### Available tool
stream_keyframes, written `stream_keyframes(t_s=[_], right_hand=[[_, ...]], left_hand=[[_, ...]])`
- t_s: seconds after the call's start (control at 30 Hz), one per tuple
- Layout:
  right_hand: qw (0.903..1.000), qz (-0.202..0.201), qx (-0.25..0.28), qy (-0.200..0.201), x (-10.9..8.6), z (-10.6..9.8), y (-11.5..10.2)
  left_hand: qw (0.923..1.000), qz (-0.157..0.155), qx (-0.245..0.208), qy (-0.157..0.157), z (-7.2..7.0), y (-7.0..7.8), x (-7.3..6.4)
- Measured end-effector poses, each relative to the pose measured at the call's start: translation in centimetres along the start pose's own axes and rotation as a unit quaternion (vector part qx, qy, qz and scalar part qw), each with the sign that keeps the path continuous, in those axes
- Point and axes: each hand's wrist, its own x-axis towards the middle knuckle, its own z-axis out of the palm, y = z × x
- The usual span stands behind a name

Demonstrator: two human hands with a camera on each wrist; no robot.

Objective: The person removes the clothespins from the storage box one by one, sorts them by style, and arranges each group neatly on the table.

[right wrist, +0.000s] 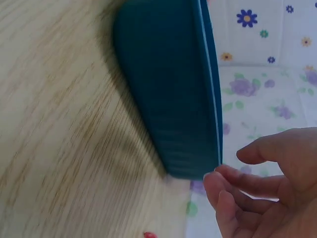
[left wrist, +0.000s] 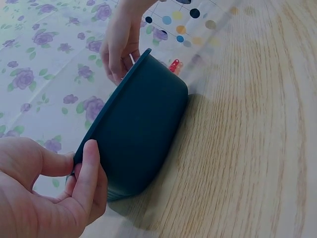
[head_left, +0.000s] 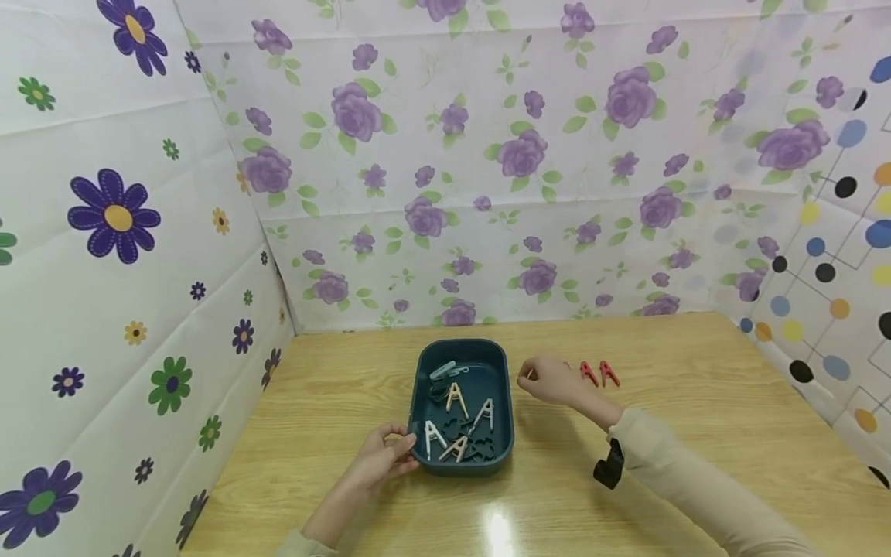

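The left hand [head_left: 386,456], nearest the viewer, was found pinching the near-left edge of the dark teal bin [head_left: 506,441], thumb to the rim and fingers against the outer wall. The bin stood upright on the worktop [head_left: 334,387]. At its near end lay a white clip [head_left: 431,433], a pinkish clip [head_left: 459,446] and dark pieces [head_left: 480,449] too obscure to identify; behind them, a grey clip [head_left: 489,406] and a yellow clip [head_left: 455,393].

The right hand [head_left: 553,379] hung just beside the bin's right wall. Its grip was loosely curved, thumb spread from the fingers, nothing visible between them. To its right, two red clips [head_left: 586,370] lay side by side on the worktop.

In judgement, the step in hand was moving clips between bin and worktop; the direction could not be determined. The next move appeared to call for the right hand to reach over the rim and pinch one clip, the left steadying the bin.
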Motion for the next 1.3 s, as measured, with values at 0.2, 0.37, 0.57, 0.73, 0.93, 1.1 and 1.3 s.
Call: stream_keyframes(t_s=[0.2, 0.37, 0.57, 0.73, 0.93, 1.1, 1.3], right_hand=[[0.9980, -0.060, 0.002, -0.017, 0.2, 0.7, -1.3], [0.9953, -0.093, -0.003, -0.026, 0.1, 1.2, -2.5], [0.9916, -0.123, -0.019, -0.036, 0.3, 2.1, -3.9], [0.9915, -0.108, -0.051, -0.052, 0.6, 3.0, -4.4], [0.9793, -0.090, -0.152, -0.100, 0.7, 4.2, -4.7], [0.9620, -0.088, -0.243, -0.087, 0.7, 5.7, -4.7], [0.9493, -0.066, -0.305, -0.038, 0.9, 7.5, -5.2]], left_hand=[[1.0000, -0.005, 0.002, 0.005, 0.2, 0.0, 0.0], [0.9999, -0.009, 0.000, 0.008, 0.4, 0.1, 0.0], [0.9998, -0.007, 0.002, 0.018, 0.5, 0.3, -0.1], [0.9999, -0.005, 0.001, 0.013, 0.6, 0.4, -0.1], [0.9999, -0.005, -0.003, 0.015, 0.5, 0.2, 0.0], [0.9998, -0.004, -0.007, 0.019, 0.5, 0.1, -0.1], [0.9997, -0.007, -0.009, 0.021, 0.4, 0.1, -0.1]])
